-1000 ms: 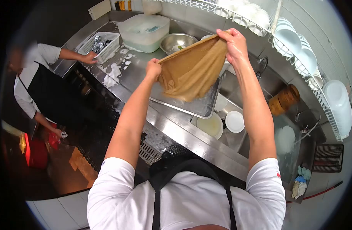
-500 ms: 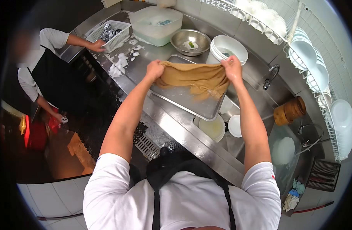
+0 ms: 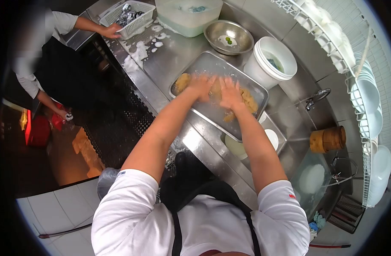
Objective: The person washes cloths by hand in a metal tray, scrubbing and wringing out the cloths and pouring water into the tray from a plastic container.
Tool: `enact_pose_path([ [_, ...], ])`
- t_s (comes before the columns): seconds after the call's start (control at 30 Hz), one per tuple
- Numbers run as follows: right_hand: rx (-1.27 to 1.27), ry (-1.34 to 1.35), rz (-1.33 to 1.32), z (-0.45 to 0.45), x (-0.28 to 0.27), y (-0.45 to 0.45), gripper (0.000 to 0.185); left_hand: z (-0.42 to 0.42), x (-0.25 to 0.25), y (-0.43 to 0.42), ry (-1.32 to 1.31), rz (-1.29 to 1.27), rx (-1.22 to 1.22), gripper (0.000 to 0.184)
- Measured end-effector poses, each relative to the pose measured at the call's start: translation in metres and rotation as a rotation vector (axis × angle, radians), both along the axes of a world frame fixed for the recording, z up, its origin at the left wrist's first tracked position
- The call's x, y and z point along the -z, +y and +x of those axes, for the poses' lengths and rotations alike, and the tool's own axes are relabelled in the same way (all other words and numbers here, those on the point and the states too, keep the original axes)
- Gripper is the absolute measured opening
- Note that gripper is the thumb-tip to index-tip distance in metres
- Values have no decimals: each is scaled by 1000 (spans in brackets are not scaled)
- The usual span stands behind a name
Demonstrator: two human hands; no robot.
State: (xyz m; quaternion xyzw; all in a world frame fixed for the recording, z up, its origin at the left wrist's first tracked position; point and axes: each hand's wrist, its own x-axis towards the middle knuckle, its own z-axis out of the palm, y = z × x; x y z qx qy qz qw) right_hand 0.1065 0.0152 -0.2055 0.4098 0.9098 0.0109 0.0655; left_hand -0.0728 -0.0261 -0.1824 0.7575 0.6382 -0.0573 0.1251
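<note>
A tan cloth [image 3: 249, 101] lies bunched in a shallow metal tray [image 3: 195, 64] with water in it. My left hand [image 3: 201, 87] presses down on the cloth, its fingers stretched out and somewhat blurred. Beside it, my right hand [image 3: 230, 92] also rests flat on the cloth with spread fingers. Both hands cover the cloth's middle, while its ends show at either side.
Behind the tray stand a steel bowl [image 3: 228, 38] with small green fruits, a white bucket [image 3: 265, 70] and a plastic tub [image 3: 184, 23]. A co-worker's hand [image 3: 111, 31] touches a cutlery basket [image 3: 138, 27]. Plates [image 3: 270, 139] sit in the sink; a dish rack [image 3: 360, 106] hangs right.
The cloth, held stretched between both hands before, is now down in the tray in a bunch. My hands have come closer together and changed from gripping its edge to lying flat on it.
</note>
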Motion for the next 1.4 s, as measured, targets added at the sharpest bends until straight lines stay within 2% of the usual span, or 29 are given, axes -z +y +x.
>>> enact_pose_path([
  [0.13, -29, 216, 6, 14, 10, 2, 97, -10, 17, 11, -150, -217, -18, 107],
  [0.23, -66, 285, 23, 14, 11, 4, 95, -11, 43, 5, -95, 203, 5, 93],
  [0.33, -109, 413, -15, 9, 6, 6, 89, -9, 39, 11, -199, 203, 26, 75],
  [0.4, -201, 559, 1, 9, 9, 13, 83, -13, 61, 20, -160, 94, 88, 64],
  [0.43, -173, 528, 17, 8, 8, 12, 81, -13, 53, 22, -140, 45, 118, 59],
  [0.47, -146, 498, 35, 9, 8, 10, 79, -13, 44, 25, -140, 26, 90, 60],
  [0.53, -110, 436, 25, 8, 9, 10, 78, -2, -16, 0, -139, -11, 33, 61],
  [0.63, -99, 361, -33, 9, 15, 18, 78, -7, 74, 6, -101, 539, 22, 61],
  [0.73, -92, 304, -48, 11, 14, 18, 80, -3, 64, -3, -202, 414, -69, 64],
  [0.8, -48, 221, -78, 11, 5, 15, 79, -1, 44, 2, -210, 290, -19, 64],
  [0.93, -39, 327, -47, 9, 22, 14, 71, -1, 30, 0, -92, 174, 23, 58],
  [1.03, -13, 279, -90, 9, 19, 9, 70, 2, 47, -9, -103, 438, -54, 47],
  [1.13, 6, 237, -203, 8, 5, 7, 68, 4, 33, 0, -71, 200, -53, 43],
  [1.2, -28, 199, -252, 8, 1, 16, 67, 10, 7, -6, -83, 211, -40, 44],
  [1.3, -70, 289, -48, 11, 34, 27, 73, 10, 5, -13, -73, 344, -26, 46],
  [1.4, -52, 344, 66, 13, 42, 21, 70, 8, 48, -9, -43, 436, -60, 53],
])
